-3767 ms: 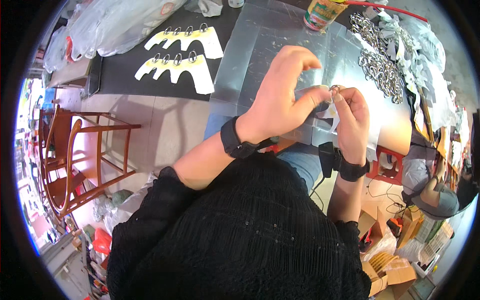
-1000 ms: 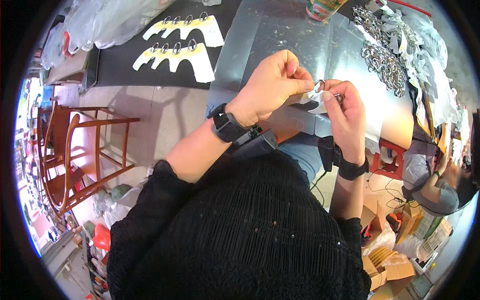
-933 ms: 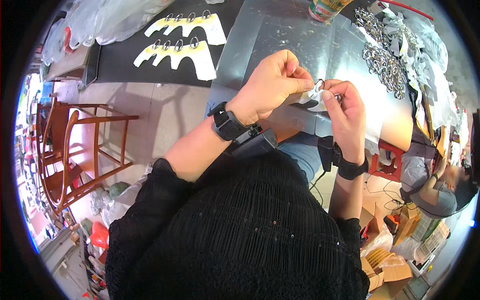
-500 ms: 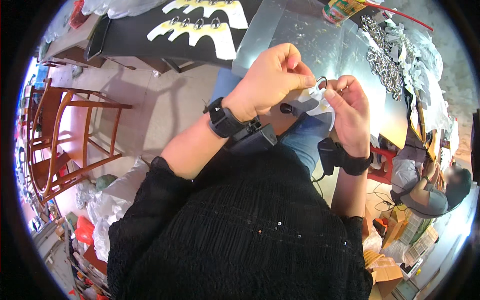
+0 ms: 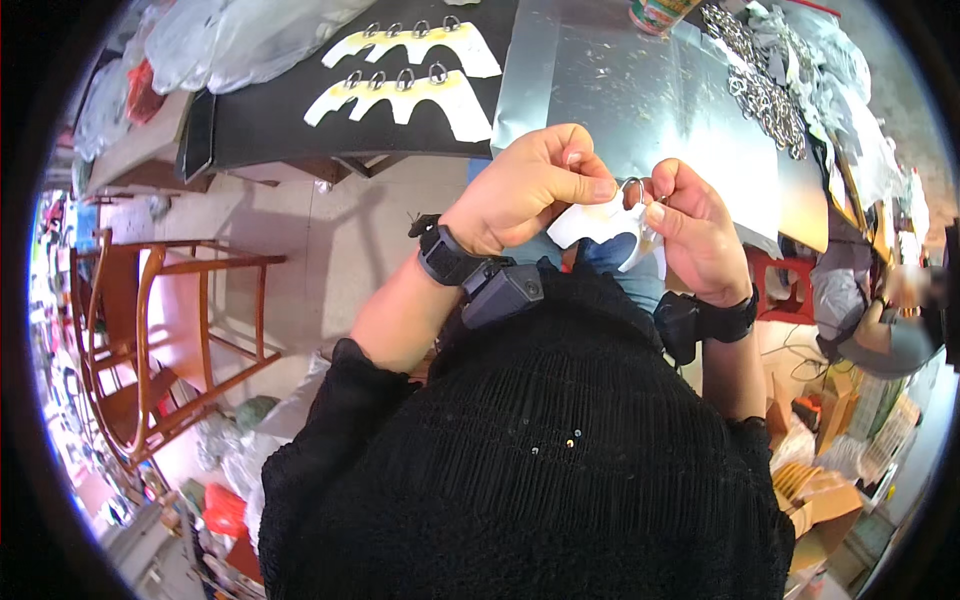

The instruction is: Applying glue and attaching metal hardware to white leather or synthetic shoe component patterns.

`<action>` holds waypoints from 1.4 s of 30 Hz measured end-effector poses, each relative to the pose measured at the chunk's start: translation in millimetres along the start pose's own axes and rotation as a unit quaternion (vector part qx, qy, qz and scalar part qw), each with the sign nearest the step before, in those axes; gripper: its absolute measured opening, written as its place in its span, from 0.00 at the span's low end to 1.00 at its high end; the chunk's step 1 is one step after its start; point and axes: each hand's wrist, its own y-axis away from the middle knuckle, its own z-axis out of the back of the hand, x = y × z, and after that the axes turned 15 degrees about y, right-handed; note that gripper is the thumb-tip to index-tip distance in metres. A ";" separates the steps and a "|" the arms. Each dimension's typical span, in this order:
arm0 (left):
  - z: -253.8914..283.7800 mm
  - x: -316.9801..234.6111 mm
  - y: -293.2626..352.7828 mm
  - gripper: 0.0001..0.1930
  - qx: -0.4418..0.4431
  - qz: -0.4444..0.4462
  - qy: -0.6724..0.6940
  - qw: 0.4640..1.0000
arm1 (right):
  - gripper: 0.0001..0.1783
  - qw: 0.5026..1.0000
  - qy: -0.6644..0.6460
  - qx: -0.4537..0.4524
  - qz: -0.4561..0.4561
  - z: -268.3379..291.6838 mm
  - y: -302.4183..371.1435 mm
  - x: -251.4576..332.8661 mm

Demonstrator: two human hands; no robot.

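Between my two hands is a white cut-out piece with an arched lower edge [image 5: 582,226], held over my lap. A metal ring [image 5: 641,190] stands up at its top edge. My left hand [image 5: 535,190] is closed, thumb and forefinger pinching the piece just left of the ring. My right hand [image 5: 703,230] pinches its right end, thumb in front and fingers curled behind. The fingers partly hide the ring's lower part. On the black table, two similar white pieces, a far one [image 5: 470,48] and a nearer one [image 5: 462,108], lie flat with several metal rings along their yellowish edges.
A shiny grey sheet [image 5: 590,80] covers the worktop ahead. Linked metal rings [image 5: 765,95] lie heaped at its right, near a printed tub [image 5: 660,12]. A wooden chair [image 5: 175,325] stands left. At right are a red stool [image 5: 783,290], another person [image 5: 885,340] and a cardboard box [image 5: 825,505].
The white piece now spreads out flatter, its arched edge showing more. Both hands are lower against the worktop and still grip it. The whole view has shifted a little.
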 end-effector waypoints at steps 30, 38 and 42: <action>-8.2 15.7 -27.6 0.11 -0.084 -0.029 -0.048 0.995 | 0.09 0.995 0.092 -0.026 -0.026 37.4 -9.1 -9.3; -18.4 45.8 -0.3 0.13 -0.131 -0.042 -0.114 0.984 | 0.13 0.952 0.304 0.002 -0.040 30.2 19.2 -16.0; -17.8 59.7 5.1 0.13 -0.127 -0.046 -0.096 0.986 | 0.08 0.944 0.318 -0.005 -0.086 27.3 35.1 -21.8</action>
